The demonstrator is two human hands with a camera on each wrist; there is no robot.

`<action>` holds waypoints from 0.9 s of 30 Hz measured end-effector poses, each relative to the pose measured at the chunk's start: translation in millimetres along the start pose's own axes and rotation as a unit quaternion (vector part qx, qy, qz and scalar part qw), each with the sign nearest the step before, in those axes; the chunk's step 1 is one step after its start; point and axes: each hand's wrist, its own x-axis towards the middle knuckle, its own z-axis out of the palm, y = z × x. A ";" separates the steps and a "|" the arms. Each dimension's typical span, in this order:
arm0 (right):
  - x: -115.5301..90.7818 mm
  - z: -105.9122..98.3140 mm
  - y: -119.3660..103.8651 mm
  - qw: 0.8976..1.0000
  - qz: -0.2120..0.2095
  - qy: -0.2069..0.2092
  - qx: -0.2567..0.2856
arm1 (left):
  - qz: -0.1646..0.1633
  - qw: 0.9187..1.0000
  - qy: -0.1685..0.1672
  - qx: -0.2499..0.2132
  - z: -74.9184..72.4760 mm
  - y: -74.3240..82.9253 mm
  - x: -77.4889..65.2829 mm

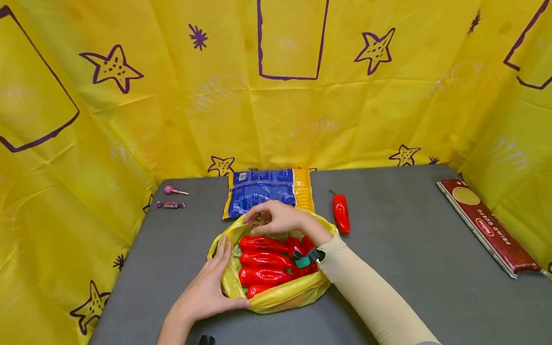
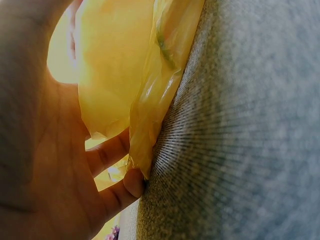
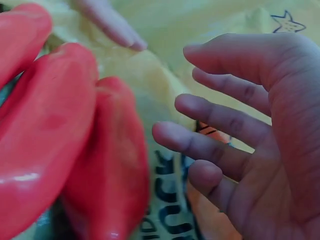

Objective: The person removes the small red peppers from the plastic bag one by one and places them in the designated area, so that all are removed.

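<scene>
A yellow plastic bag [image 1: 289, 295] with its mouth spread wide holds several glossy red peppers [image 1: 265, 260], most lying side by side. My left hand [image 1: 207, 289] rests against the bag's left side, its fingers along the rim and the thumb at the front. In the left wrist view, fingers [image 2: 116, 150] touch the yellow plastic low down near the table. Over the far part of the bag's opening hovers my right hand [image 1: 276, 218]. The right wrist view has its fingers [image 3: 210, 112] loosely bent with nothing between them, beside the peppers [image 3: 112, 160].
Behind the bag lies a blue and yellow packet [image 1: 263, 189]. One red pepper [image 1: 341, 213] sits on the grey table [image 1: 396, 239] to the right. A long dark red package [image 1: 491, 227] is near the right edge. At the far left are a lollipop [image 1: 170, 190] and a wrapped candy [image 1: 170, 205].
</scene>
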 end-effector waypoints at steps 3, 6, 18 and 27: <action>2.8 4.1 1.5 1.000 0.012 -0.007 -0.008 | 0.003 1.000 0.002 0.001 -0.4 0.2 0.1; 4.6 7.3 5.1 1.000 0.011 -0.010 -0.023 | 0.003 1.000 0.003 0.001 -0.4 0.0 0.0; 8.1 12.3 18.2 0.998 0.010 -0.045 -0.049 | -0.003 1.000 0.000 0.003 -0.1 0.0 -1.1; 9.3 13.8 15.9 0.994 0.027 -0.072 -0.075 | -0.013 1.000 -0.004 0.005 0.2 1.1 -0.5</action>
